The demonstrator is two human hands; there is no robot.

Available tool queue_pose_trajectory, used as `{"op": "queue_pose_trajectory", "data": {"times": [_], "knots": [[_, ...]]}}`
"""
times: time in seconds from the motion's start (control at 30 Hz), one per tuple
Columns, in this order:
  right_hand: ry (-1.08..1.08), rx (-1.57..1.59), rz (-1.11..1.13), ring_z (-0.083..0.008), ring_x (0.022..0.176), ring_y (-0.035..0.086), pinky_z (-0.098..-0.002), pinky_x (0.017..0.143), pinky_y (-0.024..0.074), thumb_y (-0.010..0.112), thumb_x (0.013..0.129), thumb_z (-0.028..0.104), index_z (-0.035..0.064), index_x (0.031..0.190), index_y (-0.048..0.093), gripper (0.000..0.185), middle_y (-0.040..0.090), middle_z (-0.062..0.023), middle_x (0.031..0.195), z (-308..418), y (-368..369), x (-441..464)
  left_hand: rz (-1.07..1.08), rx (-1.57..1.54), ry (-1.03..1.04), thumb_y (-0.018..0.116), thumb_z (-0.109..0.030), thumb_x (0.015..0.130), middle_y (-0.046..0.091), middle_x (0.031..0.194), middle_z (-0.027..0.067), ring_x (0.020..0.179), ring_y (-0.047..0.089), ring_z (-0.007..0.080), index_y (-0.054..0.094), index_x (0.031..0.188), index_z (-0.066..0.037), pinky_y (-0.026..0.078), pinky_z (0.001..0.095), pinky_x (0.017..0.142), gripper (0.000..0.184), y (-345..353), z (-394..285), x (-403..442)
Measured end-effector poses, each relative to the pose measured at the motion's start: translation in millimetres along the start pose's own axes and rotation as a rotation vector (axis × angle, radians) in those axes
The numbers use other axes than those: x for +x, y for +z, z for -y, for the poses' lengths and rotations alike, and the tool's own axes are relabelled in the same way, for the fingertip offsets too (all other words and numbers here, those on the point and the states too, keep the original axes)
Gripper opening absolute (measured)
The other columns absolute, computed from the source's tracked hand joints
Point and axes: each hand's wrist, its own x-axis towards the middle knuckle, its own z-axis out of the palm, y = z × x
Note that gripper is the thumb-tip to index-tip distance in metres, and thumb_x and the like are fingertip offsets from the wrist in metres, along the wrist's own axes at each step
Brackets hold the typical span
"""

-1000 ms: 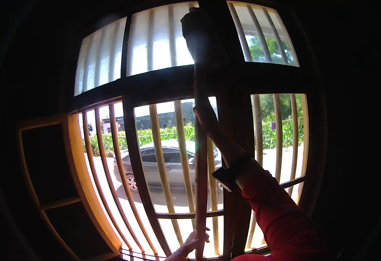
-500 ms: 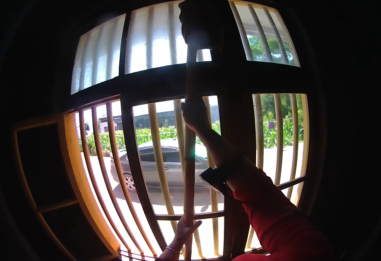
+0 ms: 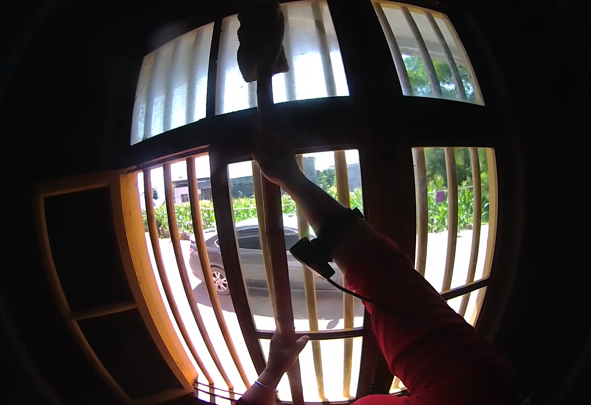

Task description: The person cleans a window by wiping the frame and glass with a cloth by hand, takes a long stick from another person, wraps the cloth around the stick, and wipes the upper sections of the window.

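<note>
A long wooden pole (image 3: 277,263) stands nearly upright in front of the window. My right hand (image 3: 275,162), with a dark band and a small device at the wrist, is wrapped round its upper part. Lower down, my left hand (image 3: 284,351) grips the pole, its thumb sticking out to the right. At the pole's top a dark, ragged-edged bundle (image 3: 261,44) lies over the upper middle pane (image 3: 305,54). Backlight hides its details and whether it touches the glass.
An open wooden shutter (image 3: 123,270) stands at the left. Wooden bars (image 3: 449,216) run upright across the window openings. Dark frame beams (image 3: 390,128) divide the panes. Outside are a grey car (image 3: 248,263), green plants and a building.
The pole's top and the dark bundle have moved left across the upper pane, and my right hand has moved left with them. My left hand has come up the picture and holds the pole.
</note>
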Motion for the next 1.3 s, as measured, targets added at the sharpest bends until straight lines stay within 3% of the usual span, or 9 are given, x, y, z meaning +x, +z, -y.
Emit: {"op": "queue_pose_trajectory", "data": {"times": [0.2, 0.33, 0.4, 0.47, 0.7, 0.9, 1.0, 1.1, 1.3], "knots": [[0.070, -0.290, 0.031, -0.0365, 0.092, 0.056, -0.0467, 0.082, 0.0452, 0.050, 0.083, 0.011, -0.0015, 0.094, 0.057, 0.019, 0.056, -0.0243, 0.094, -7, -42, -8, 0.169, -0.163, -0.007, 0.071, -0.014, 0.074, 0.051, 0.071, -0.0008, 0.066, 0.050, 0.0080, 0.049, 0.108, 0.000, 0.042, 0.0236, 0.061, 0.043, 10, 8, 11], [0.041, -0.267, -0.309, -0.0344, 0.093, 0.056, -0.0437, 0.084, 0.0440, 0.051, 0.080, 0.013, -0.0061, 0.103, 0.052, 0.030, 0.056, -0.0220, 0.090, -32, -45, -19, 0.351, -0.256, -0.084, 0.071, -0.020, 0.074, 0.054, 0.081, 0.0035, 0.076, 0.053, 0.0117, 0.049, 0.110, -0.001, 0.045, 0.0269, 0.070, 0.047, 18, 17, 22], [0.098, -0.314, -0.200, -0.0359, 0.094, 0.056, -0.0429, 0.083, 0.0447, 0.051, 0.081, 0.013, -0.0068, 0.108, 0.049, 0.034, 0.055, -0.0236, 0.094, -39, -61, -29, 0.381, -0.263, -0.120, 0.071, -0.020, 0.074, 0.054, 0.081, 0.0032, 0.075, 0.054, 0.0115, 0.049, 0.112, -0.001, 0.045, 0.0268, 0.070, 0.048, 20, 6, 19], [0.160, -0.361, -0.088, -0.0374, 0.094, 0.055, -0.0422, 0.082, 0.0454, 0.051, 0.082, 0.014, -0.0075, 0.114, 0.045, 0.039, 0.053, -0.0253, 0.098, -43, -74, -38, 0.409, -0.268, -0.088, 0.070, -0.018, 0.075, 0.053, 0.076, 0.0004, 0.072, 0.053, 0.0095, 0.049, 0.115, -0.001, 0.044, 0.0252, 0.068, 0.048, 27, 11, 19], [-0.067, -0.381, -0.495, -0.0374, 0.097, 0.056, -0.0445, 0.087, 0.0435, 0.049, 0.082, 0.008, -0.0027, 0.128, 0.039, 0.048, 0.053, -0.0259, 0.106, -58, -47, -14, 0.578, -0.584, -0.050, 0.065, -0.018, 0.079, 0.047, 0.068, -0.0020, 0.060, 0.046, 0.0064, 0.046, 0.116, 0.001, 0.038, 0.0224, 0.055, 0.046, 34, 24, 45], [0.398, -0.206, -0.202, -0.0415, 0.116, 0.044, -0.0488, 0.092, 0.0396, 0.046, 0.084, 0.010, 0.0040, 0.139, 0.025, 0.060, 0.042, -0.0297, 0.125, -40, -43, -4, 0.562, -0.640, -0.103, 0.065, -0.022, 0.077, 0.046, 0.068, -0.0003, 0.060, 0.045, 0.0090, 0.044, 0.118, 0.001, 0.038, 0.0246, 0.056, 0.052, 21, 29, 49], [0.067, -0.376, -0.445, -0.0439, 0.120, 0.037, -0.0481, 0.102, 0.0313, 0.045, 0.086, 0.016, -0.0027, 0.135, 0.031, 0.054, 0.037, -0.0306, 0.129, -50, -25, -3, 0.653, -0.802, -0.112, 0.065, -0.022, 0.077, 0.048, 0.070, 0.0010, 0.062, 0.047, 0.0095, 0.042, 0.118, 0.004, 0.039, 0.0247, 0.057, 0.054, 28, 26, 43], [0.181, -0.461, -0.575, -0.0434, 0.116, 0.040, -0.0500, 0.099, 0.0323, 0.049, 0.086, 0.021, -0.0003, 0.132, 0.037, 0.052, 0.041, -0.0286, 0.124, -49, 1, -9, 0.706, -0.875, -0.117, 0.065, -0.025, 0.076, 0.050, 0.074, 0.0026, 0.065, 0.048, 0.0117, 0.039, 0.120, 0.005, 0.041, 0.0255, 0.060, 0.059, 39, 28, 37], [0.147, -0.189, -0.384, -0.0399, 0.119, 0.036, -0.0480, 0.100, 0.0306, 0.057, 0.084, 0.029, 0.0054, 0.134, 0.035, 0.059, 0.037, -0.0243, 0.129, -15, 12, -19, 0.771, -0.944, -0.122, 0.065, -0.030, 0.074, 0.057, 0.089, 0.0110, 0.076, 0.056, 0.0193, 0.038, 0.125, 0.002, 0.047, 0.0331, 0.073, 0.066, 41, 40, 31]]}}
